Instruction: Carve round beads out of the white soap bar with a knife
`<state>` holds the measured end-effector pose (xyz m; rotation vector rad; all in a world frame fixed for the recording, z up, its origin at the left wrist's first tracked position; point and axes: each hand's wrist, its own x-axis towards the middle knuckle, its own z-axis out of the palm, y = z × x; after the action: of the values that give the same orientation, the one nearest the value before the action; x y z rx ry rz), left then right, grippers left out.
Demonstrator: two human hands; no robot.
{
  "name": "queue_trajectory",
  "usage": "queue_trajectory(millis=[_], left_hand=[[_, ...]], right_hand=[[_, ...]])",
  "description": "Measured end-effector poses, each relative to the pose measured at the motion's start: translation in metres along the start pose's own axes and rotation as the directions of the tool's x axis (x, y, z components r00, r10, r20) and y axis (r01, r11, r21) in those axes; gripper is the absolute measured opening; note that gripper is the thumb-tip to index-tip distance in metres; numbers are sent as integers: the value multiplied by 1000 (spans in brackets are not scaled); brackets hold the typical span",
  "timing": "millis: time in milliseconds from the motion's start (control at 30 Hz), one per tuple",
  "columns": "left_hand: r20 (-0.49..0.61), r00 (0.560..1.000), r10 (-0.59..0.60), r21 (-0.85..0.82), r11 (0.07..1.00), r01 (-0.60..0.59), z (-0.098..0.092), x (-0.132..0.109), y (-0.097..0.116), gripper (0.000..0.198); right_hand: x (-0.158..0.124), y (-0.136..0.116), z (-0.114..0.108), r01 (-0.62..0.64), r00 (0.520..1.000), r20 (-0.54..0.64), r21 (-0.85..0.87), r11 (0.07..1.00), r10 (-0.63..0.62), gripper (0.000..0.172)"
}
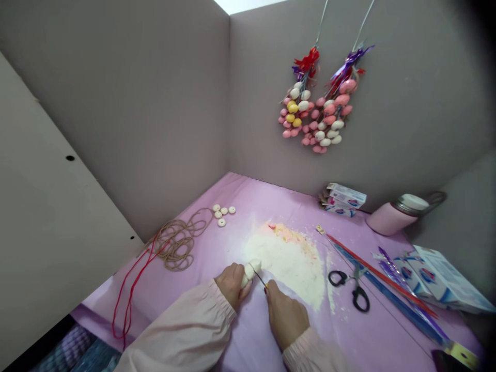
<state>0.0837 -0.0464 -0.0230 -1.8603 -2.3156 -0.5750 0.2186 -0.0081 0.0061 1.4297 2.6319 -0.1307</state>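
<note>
My left hand (231, 283) is closed round a white soap-like lump (251, 268) just above the pink table cover (248, 212). My right hand (284, 315) is pinched on a thin blade-like tool (259, 275) whose tip touches the lump. Right beyond both hands lies a pile of white and pinkish shavings (289, 256). Both sleeves are pale pink.
Coiled tan cord (176, 245) with a red string (129, 294) lies at left, beside several white discs (223, 212). Black scissors (351, 287), red and blue strips (382, 276), small boxes (437, 276) and a pink flask (395, 214) are at right. Two bunches of pink, white and yellow ovals (315, 113) hang on the wall.
</note>
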Motion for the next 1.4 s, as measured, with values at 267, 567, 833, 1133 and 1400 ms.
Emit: queue_trajectory(millis=[267, 567, 833, 1133, 1400], left_hand=[[73, 997, -9, -82, 997, 15, -7, 3, -1, 23], [108, 994, -31, -64, 997, 38, -9, 3, -2, 23], [91, 996, 2, -11, 1000, -1, -5, 0, 0, 19], [108, 994, 19, 12, 1000, -20, -6, 0, 2, 22], [123, 992, 6, 35, 999, -10, -9, 2, 7, 21]], right_hand=[[4, -4, -3, -3, 999, 49, 23, 1000, 2, 18], [3, -3, 0, 58, 998, 7, -14, 998, -57, 21], [-2, -2, 4, -53, 999, -12, -27, 998, 52, 20], [1, 1, 8, 25, 999, -47, 5, 1000, -25, 19], [1, -1, 2, 9, 999, 32, 19, 1000, -10, 18]])
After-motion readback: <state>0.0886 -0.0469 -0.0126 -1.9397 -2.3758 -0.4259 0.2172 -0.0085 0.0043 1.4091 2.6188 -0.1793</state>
